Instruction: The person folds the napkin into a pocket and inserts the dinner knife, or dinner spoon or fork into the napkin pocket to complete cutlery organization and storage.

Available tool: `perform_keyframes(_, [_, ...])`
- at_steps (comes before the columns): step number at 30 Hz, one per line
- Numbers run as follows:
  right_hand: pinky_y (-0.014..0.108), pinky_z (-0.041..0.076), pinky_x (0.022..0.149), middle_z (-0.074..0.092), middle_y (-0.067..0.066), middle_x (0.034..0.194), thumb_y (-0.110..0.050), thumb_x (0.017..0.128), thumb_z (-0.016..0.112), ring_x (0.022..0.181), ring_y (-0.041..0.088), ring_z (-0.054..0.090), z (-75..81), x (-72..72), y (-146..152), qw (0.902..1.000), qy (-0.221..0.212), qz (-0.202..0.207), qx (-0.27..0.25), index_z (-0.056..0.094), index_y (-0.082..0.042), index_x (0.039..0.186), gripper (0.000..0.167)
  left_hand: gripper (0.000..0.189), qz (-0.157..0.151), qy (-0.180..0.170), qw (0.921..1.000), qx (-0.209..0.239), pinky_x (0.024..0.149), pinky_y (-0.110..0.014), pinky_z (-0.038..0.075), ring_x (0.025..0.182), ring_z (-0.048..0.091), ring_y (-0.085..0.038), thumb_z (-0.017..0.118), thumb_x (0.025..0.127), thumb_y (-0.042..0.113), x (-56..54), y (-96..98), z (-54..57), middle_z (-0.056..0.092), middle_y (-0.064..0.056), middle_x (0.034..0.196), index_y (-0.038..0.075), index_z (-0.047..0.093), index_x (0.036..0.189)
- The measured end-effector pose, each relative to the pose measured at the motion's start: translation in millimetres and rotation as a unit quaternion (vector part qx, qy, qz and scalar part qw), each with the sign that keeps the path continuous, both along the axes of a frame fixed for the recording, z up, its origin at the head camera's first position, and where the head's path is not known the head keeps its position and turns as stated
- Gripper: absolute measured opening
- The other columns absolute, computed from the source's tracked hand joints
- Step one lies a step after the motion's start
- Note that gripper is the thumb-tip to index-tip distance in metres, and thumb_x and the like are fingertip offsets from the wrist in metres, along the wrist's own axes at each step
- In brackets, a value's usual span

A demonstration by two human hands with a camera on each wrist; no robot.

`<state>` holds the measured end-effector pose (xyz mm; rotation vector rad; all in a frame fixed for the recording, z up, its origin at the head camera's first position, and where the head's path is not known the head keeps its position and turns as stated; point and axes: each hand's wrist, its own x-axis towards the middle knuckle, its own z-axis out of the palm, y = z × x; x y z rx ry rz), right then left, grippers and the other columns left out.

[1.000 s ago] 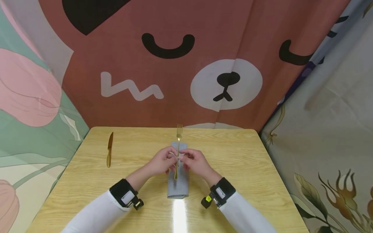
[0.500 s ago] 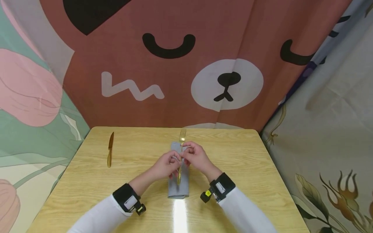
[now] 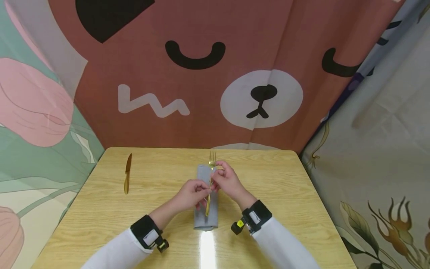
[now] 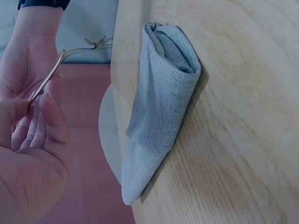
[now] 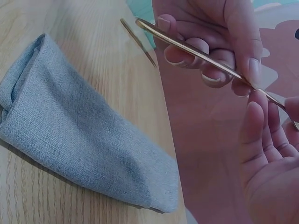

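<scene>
Both hands hold a gold fork [image 3: 212, 158] above a folded grey-blue napkin [image 3: 209, 222], its tines towards the back of the table. My left hand [image 3: 192, 195] pinches the handle [image 5: 196, 52] between thumb and fingers, around its middle. Higher up, close to the tines, my right hand [image 3: 230, 184] grips the fork's neck with thumb and fingertips. In the left wrist view the napkin [image 4: 161, 93] lies rolled in layers, apart from the fork. The tines are hidden in both wrist views.
A gold knife [image 3: 127, 173] lies on the wooden table [image 3: 268, 179] at the left, blade to the back. Behind the table hangs a brown curtain [image 3: 201, 130] with a bear print; patterned cloths hang at both sides.
The fork has come slightly right and nearer the body. My right hand has slid up towards the tines, while my left has moved lower along the handle. The napkin and knife stay put.
</scene>
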<state>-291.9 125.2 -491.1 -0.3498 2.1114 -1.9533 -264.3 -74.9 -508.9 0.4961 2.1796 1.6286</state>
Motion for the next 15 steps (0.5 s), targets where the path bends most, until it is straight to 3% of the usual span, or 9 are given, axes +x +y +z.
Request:
perform_keyframes(3, [0.028,0.056,0.059,0.065,0.002,0.080,-0.015,0.106,0.057,0.065,0.016,0.066,1.3,1.5,0,1.0000,0.002,0.002,-0.009,0.043,-0.012,0.140,0.037,0.019,0.014,0.012,0.9998,-0.006,0.050,-0.042,0.057,0.067,0.073,-0.037,0.067,0.101,0.024,2.7,1.5,0.0,0.074,-0.009,0.075,0.006,0.072,0.098])
perform_keyframes(9, [0.027,0.056,0.059,0.067,0.001,0.081,-0.014,0.106,0.057,0.064,0.015,0.065,2.6,2.2,0,0.9995,0.016,0.015,-0.022,0.044,-0.010,0.137,0.033,0.019,0.025,0.031,0.9992,-0.003,0.050,-0.043,0.057,0.067,0.074,-0.034,0.068,0.100,0.024,7.5,3.8,-2.0,0.072,-0.008,0.076,0.005,0.071,0.098])
perform_keyframes(11, [0.027,0.056,0.060,0.067,0.001,0.081,-0.014,0.106,0.057,0.065,0.015,0.065,3.1,2.2,1,0.9992,0.020,0.026,-0.025,0.044,-0.008,0.136,0.033,0.020,0.016,0.046,0.9988,-0.002,0.054,-0.043,0.059,0.068,0.074,-0.031,0.069,0.100,0.026,9.2,3.0,-3.7,0.072,-0.008,0.078,0.006,0.071,0.101])
perform_keyframes(15, [0.028,0.058,0.061,0.068,0.001,0.082,-0.014,0.106,0.056,0.065,0.014,0.065,4.4,2.3,4,0.9989,0.021,0.037,-0.019,0.044,-0.009,0.136,0.033,0.027,-0.026,0.098,0.9947,-0.017,0.063,-0.031,0.058,0.075,0.071,-0.021,0.065,0.101,0.029,14.8,-2.7,-10.3,0.074,-0.008,0.084,0.006,0.070,0.116])
